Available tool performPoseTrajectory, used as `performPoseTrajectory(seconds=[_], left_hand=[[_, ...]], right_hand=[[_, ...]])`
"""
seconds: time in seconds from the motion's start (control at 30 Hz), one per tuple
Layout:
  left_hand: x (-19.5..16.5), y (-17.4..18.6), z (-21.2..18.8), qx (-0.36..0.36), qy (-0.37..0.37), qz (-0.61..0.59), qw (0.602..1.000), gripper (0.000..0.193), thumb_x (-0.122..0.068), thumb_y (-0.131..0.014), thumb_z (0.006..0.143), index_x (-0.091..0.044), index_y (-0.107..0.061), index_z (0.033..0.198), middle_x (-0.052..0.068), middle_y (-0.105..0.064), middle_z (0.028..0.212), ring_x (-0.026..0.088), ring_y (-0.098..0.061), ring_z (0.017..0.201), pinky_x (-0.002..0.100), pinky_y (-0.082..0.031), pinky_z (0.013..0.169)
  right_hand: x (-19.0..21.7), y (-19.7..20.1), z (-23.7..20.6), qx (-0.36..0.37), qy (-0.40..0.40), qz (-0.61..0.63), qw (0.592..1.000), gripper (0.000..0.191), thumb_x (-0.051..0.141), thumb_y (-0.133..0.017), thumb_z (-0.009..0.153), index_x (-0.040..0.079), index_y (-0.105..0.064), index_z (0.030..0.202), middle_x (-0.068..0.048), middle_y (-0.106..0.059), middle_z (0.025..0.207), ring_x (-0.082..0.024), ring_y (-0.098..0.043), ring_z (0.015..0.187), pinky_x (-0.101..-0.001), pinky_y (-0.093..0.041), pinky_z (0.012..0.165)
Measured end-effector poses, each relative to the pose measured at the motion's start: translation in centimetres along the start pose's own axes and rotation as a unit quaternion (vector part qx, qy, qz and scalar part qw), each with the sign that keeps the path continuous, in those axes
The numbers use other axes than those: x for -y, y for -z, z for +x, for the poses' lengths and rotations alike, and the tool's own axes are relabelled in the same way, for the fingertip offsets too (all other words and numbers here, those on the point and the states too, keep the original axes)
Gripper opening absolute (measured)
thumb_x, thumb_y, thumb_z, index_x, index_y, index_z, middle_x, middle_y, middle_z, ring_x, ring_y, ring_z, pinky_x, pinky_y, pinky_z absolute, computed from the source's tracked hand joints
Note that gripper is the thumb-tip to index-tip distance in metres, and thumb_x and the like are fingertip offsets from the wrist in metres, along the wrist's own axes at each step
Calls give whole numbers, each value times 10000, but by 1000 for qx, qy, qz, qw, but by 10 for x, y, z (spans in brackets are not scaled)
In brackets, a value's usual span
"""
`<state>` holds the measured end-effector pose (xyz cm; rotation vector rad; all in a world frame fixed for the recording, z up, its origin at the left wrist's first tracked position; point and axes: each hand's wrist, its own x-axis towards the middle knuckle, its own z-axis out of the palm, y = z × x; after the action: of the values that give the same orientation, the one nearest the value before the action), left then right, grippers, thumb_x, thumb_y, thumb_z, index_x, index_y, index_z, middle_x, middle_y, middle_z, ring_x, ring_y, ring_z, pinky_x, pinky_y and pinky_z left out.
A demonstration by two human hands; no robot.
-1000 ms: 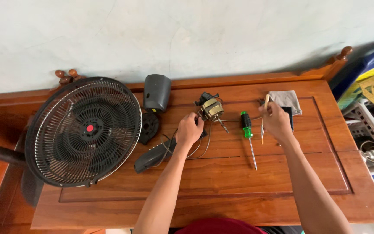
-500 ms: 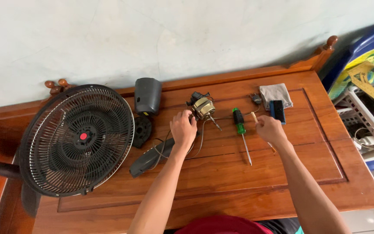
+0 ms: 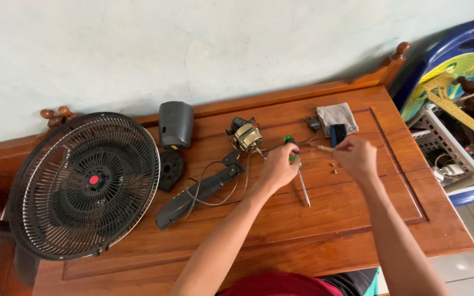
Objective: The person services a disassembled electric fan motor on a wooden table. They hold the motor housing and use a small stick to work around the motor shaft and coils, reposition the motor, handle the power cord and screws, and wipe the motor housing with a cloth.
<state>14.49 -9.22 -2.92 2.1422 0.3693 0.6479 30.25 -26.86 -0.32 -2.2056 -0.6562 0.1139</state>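
Since half a second ago the left hand (image 3: 278, 167) has slid right from the wires onto the green-handled screwdriver (image 3: 297, 170), and the right hand (image 3: 356, 157) has lifted a thin wooden-handled tool (image 3: 322, 147). The brown carved wooden tabletop (image 3: 357, 219) stands against a pale plaster wall (image 3: 193, 49); blue plastic furniture (image 3: 467, 60) sits at the far right. On the left lies a black round fan grille (image 3: 86, 183), beside a dark grey motor cover (image 3: 175, 125) and a small brass-coloured fan motor (image 3: 247, 136). The left grip curls loosely over the screwdriver's handle; how firmly, I cannot tell. The right grip is pressed together, pinching the thin tool. Small screws (image 3: 334, 168) lie just below it.
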Motion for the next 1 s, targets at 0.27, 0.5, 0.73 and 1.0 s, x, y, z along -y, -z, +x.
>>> performPoseTrajectory(seconds=[0.27, 0.5, 0.73, 1.0], left_hand=[[27, -40, -7, 22, 75, 61, 995, 510, -150, -795, 802, -20, -554, 1233, 308, -626, 1023, 475, -644, 936, 541, -532, 804], [28, -40, -7, 52, 94, 43, 993, 568, -127, -745, 843, -105, -503, 1357, 283, -660, 975, 472, -654, 927, 559, -517, 830], [27, -44, -14, 77, 102, 20, 992, 587, -39, -733, 803, -140, -566, 1356, 255, -671, 1021, 448, -670, 967, 528, -555, 825], [20, -40, -17, 151, -2, 266, 952, 391, -66, -657, 992, -193, -619, 1360, 159, -563, 1323, 324, -619, 1164, 469, -542, 992]], right_hand=[[-1, -30, -46, 80, -45, -161, 983, 216, 148, -761, 757, 110, -729, 967, -115, -780, 841, -385, -729, 849, -477, -576, 754], [6, -41, -44, 127, -62, -134, 981, 338, 111, -737, 758, 94, -711, 1094, -137, -785, 871, -359, -755, 893, -456, -601, 811], [5, -38, -39, 151, -86, -115, 978, 384, 186, -777, 784, 79, -691, 1143, -141, -785, 881, -347, -779, 854, -451, -616, 774], [-1, -32, -20, 118, -50, -126, 984, 393, 315, -826, 783, 69, -733, 1076, -163, -775, 920, -373, -743, 922, -462, -589, 816]])
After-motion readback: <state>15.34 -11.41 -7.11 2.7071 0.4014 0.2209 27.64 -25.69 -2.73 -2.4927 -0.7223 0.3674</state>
